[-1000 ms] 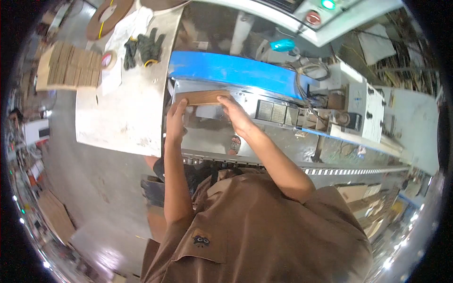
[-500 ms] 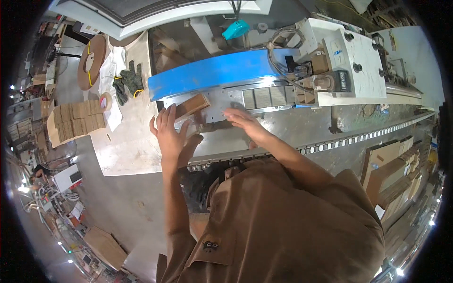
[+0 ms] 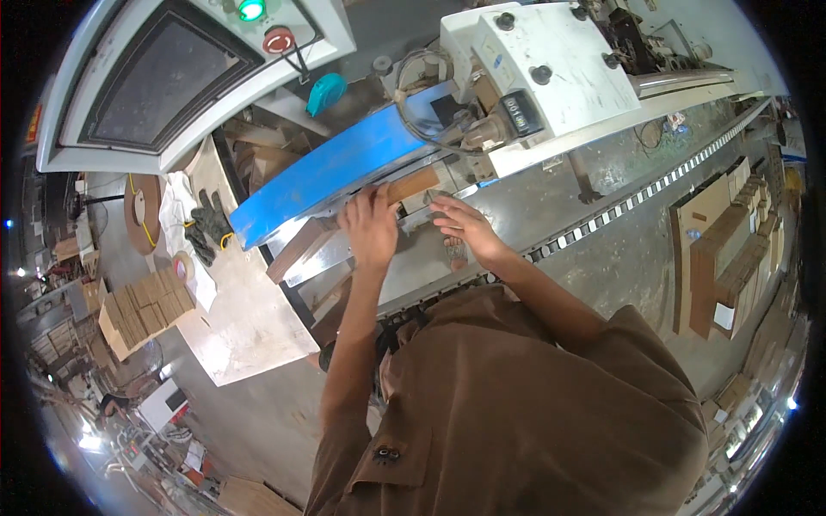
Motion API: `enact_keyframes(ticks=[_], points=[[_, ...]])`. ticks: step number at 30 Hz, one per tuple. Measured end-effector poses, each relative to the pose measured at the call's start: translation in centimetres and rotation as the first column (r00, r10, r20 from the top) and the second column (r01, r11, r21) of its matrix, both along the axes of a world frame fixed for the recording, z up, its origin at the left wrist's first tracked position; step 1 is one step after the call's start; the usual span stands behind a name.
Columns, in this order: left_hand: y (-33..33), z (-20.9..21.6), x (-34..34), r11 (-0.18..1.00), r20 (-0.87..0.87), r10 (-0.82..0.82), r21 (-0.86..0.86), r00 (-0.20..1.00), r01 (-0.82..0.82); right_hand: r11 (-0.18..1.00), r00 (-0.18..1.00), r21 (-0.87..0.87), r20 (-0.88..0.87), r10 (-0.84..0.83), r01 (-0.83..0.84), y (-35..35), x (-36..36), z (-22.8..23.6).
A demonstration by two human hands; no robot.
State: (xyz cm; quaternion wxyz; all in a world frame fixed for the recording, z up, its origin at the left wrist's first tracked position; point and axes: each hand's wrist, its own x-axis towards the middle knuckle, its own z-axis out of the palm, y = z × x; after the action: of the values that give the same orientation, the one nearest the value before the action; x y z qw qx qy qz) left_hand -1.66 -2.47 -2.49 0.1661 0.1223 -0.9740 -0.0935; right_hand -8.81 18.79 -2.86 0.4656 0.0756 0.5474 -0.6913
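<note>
My left hand (image 3: 370, 228) rests with its fingers bent over a brown wooden strip lying on the metal bed beside the blue guard. A lighter wooden length (image 3: 415, 184) shows beyond my fingertips, and a darker wooden length (image 3: 303, 248) shows on the other side of the hand. The hand covers the middle, so I cannot tell whether these are one strip or two. My right hand (image 3: 469, 228) hovers near the far end of the wood, fingers stretched out and slightly apart, with nothing in it.
The blue guard (image 3: 344, 163) leads to a white machine housing (image 3: 538, 73). A control panel (image 3: 163, 77) with a red button stands at upper left. Gloves (image 3: 206, 228), a tape roll (image 3: 181, 267) and stacked wooden blocks (image 3: 146, 305) lie left. A slatted chain rail (image 3: 637, 198) runs right.
The view has turned and shifted, bringing the control panel in. My left hand and the wood have moved right along the bed, toward the white housing. My right hand stays close by.
</note>
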Motion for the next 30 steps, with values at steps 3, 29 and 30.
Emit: enact_keyframes(ticks=[3,29,30], points=[[1.4,-4.1,-2.5,0.999,-0.014,0.038,-0.001,0.999,-0.038,0.999,0.999,-0.026,0.006,-0.034,0.034,-0.8,-1.3,-0.8],[4.6,-5.8,-7.4,0.976,-0.128,-0.179,0.098,0.975,0.192,0.863,0.909,-0.304,0.236,-0.342,0.403,-1.6,-2.7,-3.1],[5.3,-5.7,-8.0,0.973,-0.13,-0.18,0.121,0.975,0.195,0.883,0.932,-0.302,0.148,-0.33,0.36,-1.7,-2.6,-2.9]])
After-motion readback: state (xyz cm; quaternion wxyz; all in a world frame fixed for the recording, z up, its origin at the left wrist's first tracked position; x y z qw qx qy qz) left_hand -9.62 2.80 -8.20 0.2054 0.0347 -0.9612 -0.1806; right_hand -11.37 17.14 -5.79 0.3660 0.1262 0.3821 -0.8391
